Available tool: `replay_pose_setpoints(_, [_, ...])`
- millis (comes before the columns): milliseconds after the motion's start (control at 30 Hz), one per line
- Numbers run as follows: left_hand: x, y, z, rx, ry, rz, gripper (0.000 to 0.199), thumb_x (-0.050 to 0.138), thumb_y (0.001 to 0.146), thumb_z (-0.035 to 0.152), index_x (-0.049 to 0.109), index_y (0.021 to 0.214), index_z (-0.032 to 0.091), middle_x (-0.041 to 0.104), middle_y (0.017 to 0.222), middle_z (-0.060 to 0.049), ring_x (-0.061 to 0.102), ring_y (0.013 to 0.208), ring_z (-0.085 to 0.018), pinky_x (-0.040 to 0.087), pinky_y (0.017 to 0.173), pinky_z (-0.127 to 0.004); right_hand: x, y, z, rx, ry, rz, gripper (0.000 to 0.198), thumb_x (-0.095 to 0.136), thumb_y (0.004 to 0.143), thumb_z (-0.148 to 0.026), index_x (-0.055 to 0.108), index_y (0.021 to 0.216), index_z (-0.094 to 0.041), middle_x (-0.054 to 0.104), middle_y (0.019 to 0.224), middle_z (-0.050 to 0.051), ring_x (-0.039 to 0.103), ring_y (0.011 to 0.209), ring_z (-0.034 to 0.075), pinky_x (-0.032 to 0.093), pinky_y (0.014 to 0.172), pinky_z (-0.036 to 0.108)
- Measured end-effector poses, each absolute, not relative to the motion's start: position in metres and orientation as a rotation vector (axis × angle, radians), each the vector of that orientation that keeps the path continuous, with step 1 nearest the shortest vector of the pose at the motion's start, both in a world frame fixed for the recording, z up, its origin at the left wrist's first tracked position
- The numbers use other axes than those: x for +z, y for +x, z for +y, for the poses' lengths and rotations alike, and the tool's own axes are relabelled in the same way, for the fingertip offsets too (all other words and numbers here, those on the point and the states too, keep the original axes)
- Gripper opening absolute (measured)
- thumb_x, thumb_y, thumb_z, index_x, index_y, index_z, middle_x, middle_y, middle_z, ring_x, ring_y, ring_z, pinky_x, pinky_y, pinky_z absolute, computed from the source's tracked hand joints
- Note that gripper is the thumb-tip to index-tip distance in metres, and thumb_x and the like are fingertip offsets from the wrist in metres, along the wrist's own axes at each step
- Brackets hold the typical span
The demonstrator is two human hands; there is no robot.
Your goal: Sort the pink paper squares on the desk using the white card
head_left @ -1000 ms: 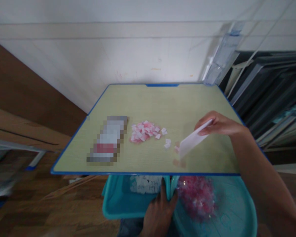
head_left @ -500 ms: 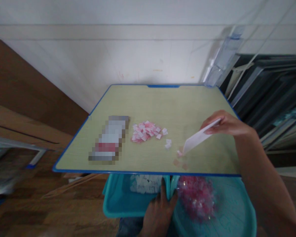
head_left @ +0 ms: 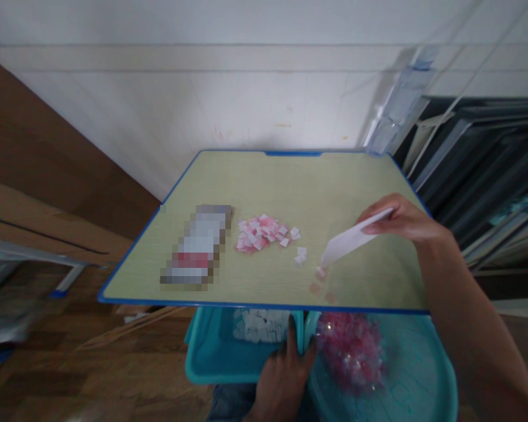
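Note:
My right hand (head_left: pixel 398 218) pinches a thin white card (head_left: pixel 354 237) and tilts it down over the folding table. The card's lower corner meets or nearly meets a small pink-and-white piece (head_left: pixel 320 272). Left of it lie a few white squares (head_left: pixel 301 255) and a heap of small pink and white squares (head_left: pixel 260 233). Below the table's near edge, my left hand (head_left: pixel 284 375) is closed over the adjoining rims of a teal basket (head_left: pixel 198 375) and a round teal tub (head_left: pixel 451 381), with the fingers on one side and the thumb on the other.
A pixelated, phone-like rectangle (head_left: pixel 198 243) lies at the left of the blue-edged table (head_left: pixel 268 181). White pieces (head_left: pixel 261 326) sit in the basket, a shiny pink bundle (head_left: pixel 352 351) on the tub. Behind stand a wall, a clear plastic bottle (head_left: pixel 396 108) and dark stacked panels (head_left: pixel 488 158).
The card's lower corner has shifted slightly left and up beside the small pink-and-white piece. My left hand has stayed at the rims.

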State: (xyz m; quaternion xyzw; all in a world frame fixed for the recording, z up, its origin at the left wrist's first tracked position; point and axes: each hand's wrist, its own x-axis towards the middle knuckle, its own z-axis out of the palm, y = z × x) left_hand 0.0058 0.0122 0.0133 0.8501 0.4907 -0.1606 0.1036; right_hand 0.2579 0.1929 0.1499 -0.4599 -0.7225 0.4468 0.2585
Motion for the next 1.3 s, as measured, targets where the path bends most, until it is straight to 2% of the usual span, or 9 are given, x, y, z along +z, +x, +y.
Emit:
replay_pose_setpoints(167, [0.014, 0.006, 0.013, -0.483, 2.499, 1.444, 0.05, 0.035, 0.081, 0.015, 0.03, 0.125, 0.039, 0.035, 0.13, -0.021, 0.062, 0.073, -0.019, 0.051, 0.059, -0.03, 0.149, 0.261, 0.193, 1.293, -1.184, -2.088, 0.017, 0.067, 0.059, -0.028, 0.069, 0.069, -0.015, 0.065, 0.061, 0.002, 0.056, 0.054, 0.013, 0.041, 0.048, 0.021])
replay_pose_setpoints(300, [0.014, 0.007, 0.014, -0.505, 2.476, 1.441, 0.049, 0.035, 0.082, 0.017, 0.03, 0.125, 0.039, 0.033, 0.131, -0.022, 0.062, 0.074, -0.019, 0.051, 0.06, -0.031, 0.151, 0.265, 0.193, 1.193, -1.196, -2.079, 0.019, 0.066, 0.061, -0.03, 0.069, 0.071, -0.015, 0.065, 0.063, 0.003, 0.056, 0.055, 0.013, 0.041, 0.049, 0.021])
replay_pose_setpoints(467, [0.015, 0.007, 0.015, -0.521, 2.452, 1.438, 0.048, 0.035, 0.082, 0.017, 0.031, 0.125, 0.039, 0.033, 0.131, -0.02, 0.062, 0.076, -0.02, 0.051, 0.061, -0.032, 0.147, 0.257, 0.194, 1.229, -1.202, -2.09, 0.021, 0.066, 0.061, -0.032, 0.069, 0.073, -0.015, 0.065, 0.066, 0.003, 0.056, 0.058, 0.013, 0.041, 0.051, 0.022])
replay_pose_setpoints(633, [0.013, 0.007, 0.014, -0.511, 2.453, 1.428, 0.047, 0.035, 0.082, 0.018, 0.032, 0.124, 0.039, 0.032, 0.131, -0.021, 0.062, 0.075, -0.02, 0.051, 0.06, -0.032, 0.146, 0.253, 0.193, 1.084, -1.31, -1.922, 0.024, 0.067, 0.059, -0.035, 0.068, 0.073, -0.015, 0.063, 0.061, 0.001, 0.053, 0.052, 0.012, 0.038, 0.046, 0.021])
replay_pose_setpoints(833, [0.011, 0.006, 0.013, -0.489, 2.472, 1.427, 0.049, 0.037, 0.081, 0.017, 0.03, 0.125, 0.037, 0.032, 0.13, -0.025, 0.062, 0.075, -0.021, 0.051, 0.059, -0.032, 0.153, 0.256, 0.19, 1.244, -1.16, -2.134, 0.022, 0.066, 0.06, -0.034, 0.069, 0.072, -0.015, 0.066, 0.065, 0.004, 0.056, 0.057, 0.014, 0.041, 0.051, 0.023])
replay_pose_setpoints(1000, [0.009, 0.006, 0.013, -0.481, 2.48, 1.439, 0.05, 0.037, 0.081, 0.017, 0.029, 0.125, 0.039, 0.033, 0.13, -0.024, 0.062, 0.074, -0.021, 0.051, 0.059, -0.032, 0.149, 0.256, 0.192, 1.079, -1.317, -1.951, 0.024, 0.067, 0.058, -0.037, 0.069, 0.07, -0.016, 0.061, 0.058, 0.001, 0.052, 0.05, 0.011, 0.036, 0.045, 0.021])
replay_pose_setpoints(1167, [0.009, 0.006, 0.013, -0.455, 2.49, 1.445, 0.05, 0.037, 0.081, 0.017, 0.03, 0.125, 0.039, 0.032, 0.13, -0.023, 0.062, 0.074, -0.02, 0.051, 0.059, -0.031, 0.149, 0.257, 0.191, 1.141, -1.291, -2.009, 0.024, 0.067, 0.059, -0.037, 0.069, 0.071, -0.017, 0.062, 0.062, 0.002, 0.053, 0.054, 0.012, 0.038, 0.049, 0.022])
replay_pose_setpoints(1300, [0.01, 0.005, 0.012, -0.467, 2.483, 1.441, 0.049, 0.036, 0.081, 0.017, 0.031, 0.124, 0.039, 0.031, 0.131, -0.023, 0.062, 0.072, -0.019, 0.051, 0.059, -0.031, 0.146, 0.256, 0.193, 1.045, -1.349, -1.937, 0.026, 0.066, 0.059, -0.038, 0.068, 0.072, -0.015, 0.06, 0.06, 0.002, 0.051, 0.052, 0.011, 0.036, 0.046, 0.021])
